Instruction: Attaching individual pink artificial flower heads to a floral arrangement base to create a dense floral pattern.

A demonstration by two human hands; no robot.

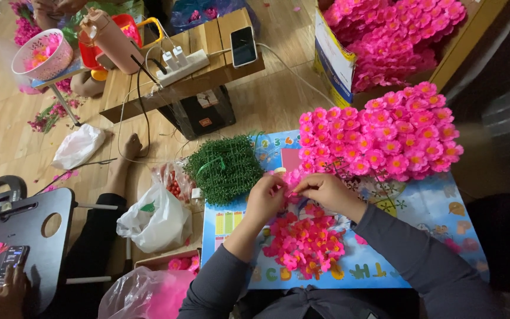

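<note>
Both hands, the left hand [265,198] and right hand [326,190], pinched one pink flower [291,179]; finished flower bunches [385,133] lay beyond them, loose blossoms [305,239] remained beneath.

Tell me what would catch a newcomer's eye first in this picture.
Bright pink artificial flowers dominate: a big bunch of finished blooms at right, a loose pile on the blue mat below the hands, and a full box at the top. At centre, the left hand and right hand meet over a small pink flower, beside a green bundle of stems.
</note>
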